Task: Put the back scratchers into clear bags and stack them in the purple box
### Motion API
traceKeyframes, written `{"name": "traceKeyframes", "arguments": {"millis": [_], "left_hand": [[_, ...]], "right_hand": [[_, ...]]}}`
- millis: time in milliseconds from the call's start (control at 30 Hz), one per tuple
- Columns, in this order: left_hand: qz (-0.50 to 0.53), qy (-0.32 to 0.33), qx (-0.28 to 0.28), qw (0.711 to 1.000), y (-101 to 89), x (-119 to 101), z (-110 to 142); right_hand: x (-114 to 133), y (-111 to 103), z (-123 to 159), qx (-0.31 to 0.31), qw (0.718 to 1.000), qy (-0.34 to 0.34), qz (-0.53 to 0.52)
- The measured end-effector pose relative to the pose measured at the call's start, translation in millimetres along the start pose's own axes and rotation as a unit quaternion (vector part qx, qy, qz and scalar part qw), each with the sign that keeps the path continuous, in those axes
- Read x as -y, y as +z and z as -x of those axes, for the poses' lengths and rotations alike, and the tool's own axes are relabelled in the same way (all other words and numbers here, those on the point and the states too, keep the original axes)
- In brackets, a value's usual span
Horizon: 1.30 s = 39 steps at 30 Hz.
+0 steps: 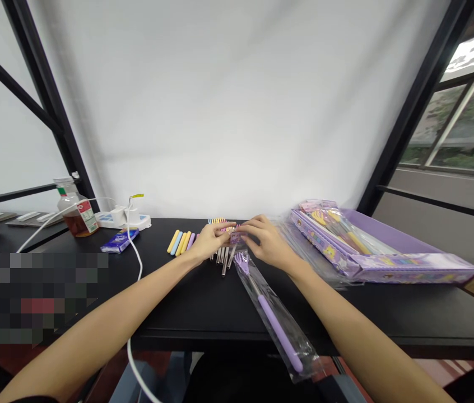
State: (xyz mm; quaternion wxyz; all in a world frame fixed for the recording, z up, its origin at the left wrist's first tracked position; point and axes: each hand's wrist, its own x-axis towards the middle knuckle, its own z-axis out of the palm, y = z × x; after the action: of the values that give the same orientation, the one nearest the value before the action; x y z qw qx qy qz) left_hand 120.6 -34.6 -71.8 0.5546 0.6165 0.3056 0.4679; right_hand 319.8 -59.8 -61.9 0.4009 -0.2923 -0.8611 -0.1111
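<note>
Black tabletop (186, 313) below a white wall (220, 112), window (459, 112) at upper right. Left hand (209, 242) and right hand (266, 242) both pinching a small plastic-wrapped item (235, 237) at centre, beside a purple-handled fork (279, 333) in a clear sleeve (291, 341); lilac boxed sets (388, 263) on the right.
</note>
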Motion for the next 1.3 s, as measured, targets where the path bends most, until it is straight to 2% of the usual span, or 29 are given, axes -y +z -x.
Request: {"name": "traceKeyframes", "arguments": {"millis": [267, 567, 700, 800, 867, 933, 1000, 1067, 1200, 1300], "left_hand": [[0.002, -0.021, -0.028, 0.999, 1.2, -7.9, 1.9], [-0.032, -0.01, -0.03, 0.999, -1.8, -6.6, 0.7], [-0.059, -0.001, -0.014, 0.998, -3.7, -6.1, 0.4], [-0.102, 0.01, -0.021, 0.995, -5.8, -4.0, 0.1], [-0.134, 0.02, -0.032, 0.99, -7.0, -3.1, 0.5], [-0.147, 0.021, -0.037, 0.988, -8.1, -3.0, 1.2], [-0.149, 0.007, -0.041, 0.988, -9.3, -3.0, 1.5], [-0.152, 0.005, -0.057, 0.987, -10.8, -2.5, 0.5], [-0.12, 0.067, -0.078, 0.987, -12.6, -0.9, -4.5], [-0.073, 0.087, -0.077, 0.991, -9.7, -4.0, -4.1]], "right_hand": [[0.3, 6.0, 1.8, 0.027, 0.999, 0.017, -0.004], [1.8, 2.7, 1.5, 0.019, 0.999, 0.038, -0.022], [0.9, -1.9, -1.1, 0.0, 0.996, 0.082, -0.029], [0.3, -6.9, -3.4, 0.006, 0.985, 0.166, -0.037], [-0.2, -10.7, -3.7, 0.055, 0.969, 0.235, -0.043], [-0.6, -14.8, -3.0, 0.159, 0.942, 0.288, -0.061], [-0.1, -18.8, -2.1, 0.281, 0.903, 0.311, -0.091], [2.1, -22.7, -2.2, 0.361, 0.869, 0.316, -0.118], [9.8, -28.7, -6.3, 0.401, 0.841, 0.312, -0.186], [13.6, -28.5, -8.9, 0.382, 0.826, 0.314, -0.268]]}}
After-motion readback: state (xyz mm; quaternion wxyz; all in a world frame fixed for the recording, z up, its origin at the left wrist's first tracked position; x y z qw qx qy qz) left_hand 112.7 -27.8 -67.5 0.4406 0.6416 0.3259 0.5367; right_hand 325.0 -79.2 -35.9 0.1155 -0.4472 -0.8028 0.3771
